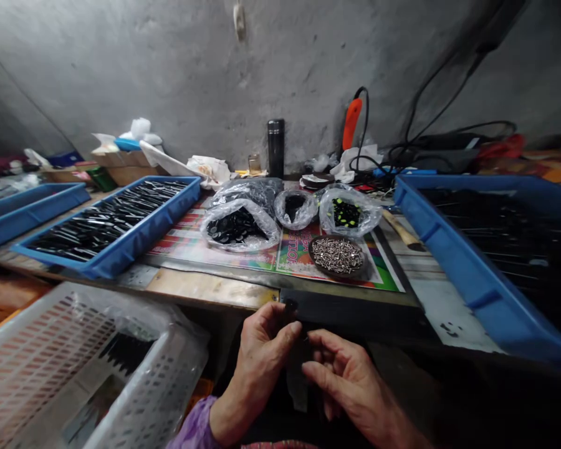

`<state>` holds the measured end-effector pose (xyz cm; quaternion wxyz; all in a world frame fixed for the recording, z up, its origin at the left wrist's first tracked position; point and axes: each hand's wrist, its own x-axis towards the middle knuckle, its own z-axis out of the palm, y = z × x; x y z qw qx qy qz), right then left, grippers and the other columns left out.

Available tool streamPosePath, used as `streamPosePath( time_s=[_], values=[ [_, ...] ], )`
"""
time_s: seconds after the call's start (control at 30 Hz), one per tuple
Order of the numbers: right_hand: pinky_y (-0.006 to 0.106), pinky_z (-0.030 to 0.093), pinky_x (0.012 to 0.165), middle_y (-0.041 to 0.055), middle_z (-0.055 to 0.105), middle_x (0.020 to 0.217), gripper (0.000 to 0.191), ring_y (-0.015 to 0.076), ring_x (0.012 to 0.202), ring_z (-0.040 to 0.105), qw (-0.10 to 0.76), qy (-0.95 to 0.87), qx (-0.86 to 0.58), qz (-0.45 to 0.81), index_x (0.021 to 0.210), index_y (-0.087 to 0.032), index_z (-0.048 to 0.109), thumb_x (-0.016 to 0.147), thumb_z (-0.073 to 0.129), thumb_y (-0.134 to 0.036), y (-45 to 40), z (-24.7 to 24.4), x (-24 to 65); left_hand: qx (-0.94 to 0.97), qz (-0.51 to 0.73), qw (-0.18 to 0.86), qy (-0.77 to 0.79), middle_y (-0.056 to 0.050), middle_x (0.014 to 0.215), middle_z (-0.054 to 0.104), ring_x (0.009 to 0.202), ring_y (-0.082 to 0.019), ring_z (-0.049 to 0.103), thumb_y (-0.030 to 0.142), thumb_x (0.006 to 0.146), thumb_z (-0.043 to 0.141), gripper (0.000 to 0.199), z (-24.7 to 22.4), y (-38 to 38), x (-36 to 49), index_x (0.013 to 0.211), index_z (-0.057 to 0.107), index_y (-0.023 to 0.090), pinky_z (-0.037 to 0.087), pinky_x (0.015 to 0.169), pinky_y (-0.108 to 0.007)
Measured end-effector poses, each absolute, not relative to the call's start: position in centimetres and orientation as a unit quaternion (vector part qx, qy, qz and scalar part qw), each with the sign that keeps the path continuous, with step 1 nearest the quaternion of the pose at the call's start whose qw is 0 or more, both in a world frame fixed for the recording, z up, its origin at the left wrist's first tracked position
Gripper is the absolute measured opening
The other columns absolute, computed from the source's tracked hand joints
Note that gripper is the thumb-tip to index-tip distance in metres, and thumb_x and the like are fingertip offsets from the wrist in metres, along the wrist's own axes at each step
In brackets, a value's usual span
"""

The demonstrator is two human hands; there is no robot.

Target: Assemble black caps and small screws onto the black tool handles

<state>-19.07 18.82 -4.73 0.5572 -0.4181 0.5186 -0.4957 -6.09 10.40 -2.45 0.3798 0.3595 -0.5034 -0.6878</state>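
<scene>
Closely, left hand (262, 355), fingers pinching a small black piece (290, 307), right hand (348, 383), fingers curled narrowly beside

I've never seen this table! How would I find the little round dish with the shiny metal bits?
Find the colourful printed mat in the middle of the workbench. Near its front edge, right below the clear plastic bag of black and yellow-green pieces, sits a round dark dish. It is the only thing there heaped with small silvery metal pieces.
</scene>
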Motion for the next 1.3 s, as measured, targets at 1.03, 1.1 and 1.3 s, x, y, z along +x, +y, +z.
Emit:
streamPosePath(
  time_s=[1.03,1.1,1.3],
  values=[
    [0.017,0.046,0.042,-0.0022,0.061,0.069,0.051,0.0094,0.05,0.054,0.529,0.506,-0.39,-0.558,0.119,-0.02,0.057,0.08,0.076,-0.046,18.6,-5.0,-18.6,0.37,-0.694,0.335,-0.519,0.002,0.054,0.054,0.047,-0.006,0.039,0.039,0.074,0.076,0.026,-2.4,12.4,-4.9,0.073,0.078,0.013,0.032,0.045,-0.018],
    [0.018,0.046,0.041,-0.003,0.06,0.066,0.052,0.0092,0.047,0.053,0.522,0.51,-0.39,-0.561,0.119,-0.02,0.058,0.079,0.076,-0.047,18.6,-5.4,-18.5,0.374,-0.69,0.339,-0.519,0.003,0.05,0.051,0.045,-0.006,0.038,0.039,0.074,0.076,0.026,-2.6,12.4,-4.9,0.073,0.078,0.013,0.031,0.044,-0.018],
    [0.02,0.047,0.042,-0.0028,0.061,0.066,0.054,0.0106,0.047,0.055,0.513,0.525,-0.386,-0.559,0.12,-0.02,0.058,0.077,0.078,-0.047,18.7,-6.5,-18.7,0.381,-0.682,0.355,-0.513,-0.002,0.058,0.059,0.048,-0.008,0.042,0.038,0.074,0.075,0.026,-3.5,12.8,-5.3,0.075,0.079,0.013,0.033,0.044,-0.019]
  ],
)
